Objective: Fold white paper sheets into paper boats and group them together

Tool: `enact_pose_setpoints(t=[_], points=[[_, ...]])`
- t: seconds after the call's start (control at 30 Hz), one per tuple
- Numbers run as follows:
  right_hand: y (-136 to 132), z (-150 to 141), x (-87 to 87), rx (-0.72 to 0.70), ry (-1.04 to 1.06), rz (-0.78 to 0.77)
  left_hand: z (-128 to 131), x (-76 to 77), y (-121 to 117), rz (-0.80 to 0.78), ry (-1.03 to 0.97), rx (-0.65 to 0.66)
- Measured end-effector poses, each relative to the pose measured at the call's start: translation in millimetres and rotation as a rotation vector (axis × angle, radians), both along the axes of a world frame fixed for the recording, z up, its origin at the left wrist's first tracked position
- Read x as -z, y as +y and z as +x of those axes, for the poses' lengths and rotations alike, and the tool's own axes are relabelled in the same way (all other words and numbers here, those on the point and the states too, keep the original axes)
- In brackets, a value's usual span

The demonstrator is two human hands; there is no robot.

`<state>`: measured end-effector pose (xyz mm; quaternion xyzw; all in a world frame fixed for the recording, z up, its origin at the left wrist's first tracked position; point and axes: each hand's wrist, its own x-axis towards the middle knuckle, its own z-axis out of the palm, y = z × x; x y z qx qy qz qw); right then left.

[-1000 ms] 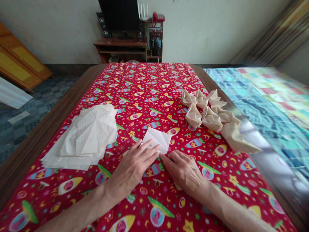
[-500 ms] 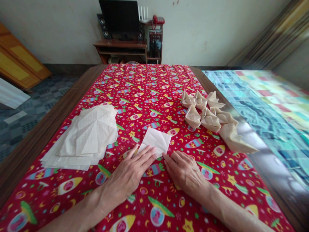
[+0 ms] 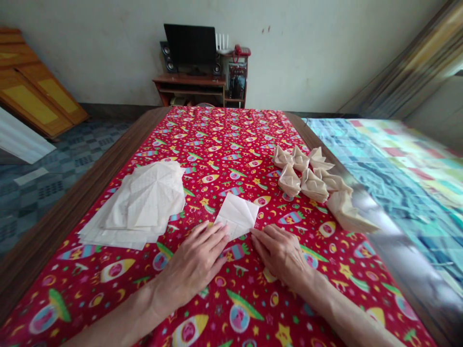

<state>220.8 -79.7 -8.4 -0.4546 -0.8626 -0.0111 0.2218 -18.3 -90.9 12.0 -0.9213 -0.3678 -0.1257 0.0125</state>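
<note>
A white paper [image 3: 239,214], folded into a small square with crease lines, lies on the red patterned tablecloth in front of me. My left hand [image 3: 202,255] rests flat beside it, fingers stretched out, their tips on its lower left edge. My right hand [image 3: 280,253] is closed, with bent fingers at the paper's lower right corner; the thumb is mostly hidden. To the left is a stack of creased, folded paper sheets [image 3: 154,193]. Several folded paper shapes [image 3: 314,185] with pointed tips stand at the right.
The red tablecloth [image 3: 213,144] covers the middle of a dark wooden table [image 3: 108,159]. A bed with a blue checked cover [image 3: 383,178] adjoins its right side. Beyond the far end stand a desk [image 3: 191,81] with a monitor [image 3: 191,44] and a red telephone [image 3: 241,50].
My left hand has slid slightly left and back, uncovering more of the paper's lower part. My right hand stays at the corner. The view has tilted up a little.
</note>
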Motion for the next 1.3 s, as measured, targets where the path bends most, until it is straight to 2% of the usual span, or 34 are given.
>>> enact_pose_setpoints(t=[0.07,0.17,0.3,0.4,0.5,0.63,0.73,0.83,0.97,1.03,1.13,1.2,1.3], points=[[10.4,6.6,-0.6,0.036,0.025,0.025,4.3,-2.9,3.1,0.019,-0.03,-0.001],[30.1,16.6,-2.5,0.09,-0.078,0.06,7.7,-9.4,6.6,0.006,0.018,0.017],[53.2,23.9,-2.9,-0.045,-0.137,0.014,5.3,-16.0,10.3,0.004,0.119,0.056],[60.3,27.2,-3.8,-0.111,-0.151,0.011,-0.9,-14.5,16.8,0.058,0.131,0.112],[55.0,28.5,-8.5,-0.146,-0.156,-0.011,-8.4,-10.2,27.5,0.158,0.086,0.156],[38.9,21.8,-12.5,-0.158,-0.176,-0.007,-14.3,-6.3,46.2,0.208,-0.096,0.152],[36.4,13.3,-7.2,-0.135,-0.163,0.064,-14.1,-3.5,61.1,0.211,-0.255,0.131],[45.5,10.3,-1.6,-0.092,-0.159,0.175,-12.2,-2.6,73.1,0.197,-0.347,0.125],[53.4,14.6,-11.6,-0.103,-0.133,0.366,-9.8,-11.7,84.5,0.251,-0.346,0.109],[48.7,14.7,-23.2,-0.099,-0.127,0.44,-7.6,-18.6,90.5,0.313,-0.327,0.084],[34.2,8.0,-37.5,-0.114,-0.153,0.471,-0.8,-23.1,100.5,0.354,-0.27,0.034],[24.2,-0.2,-40.0,-0.133,-0.217,0.442,6.1,-19.2,105.2,0.319,-0.198,0.018],[13.6,-13.8,-33.7,-0.139,-0.292,0.366,16.3,-5.5,103.1,0.197,-0.045,0.017]])
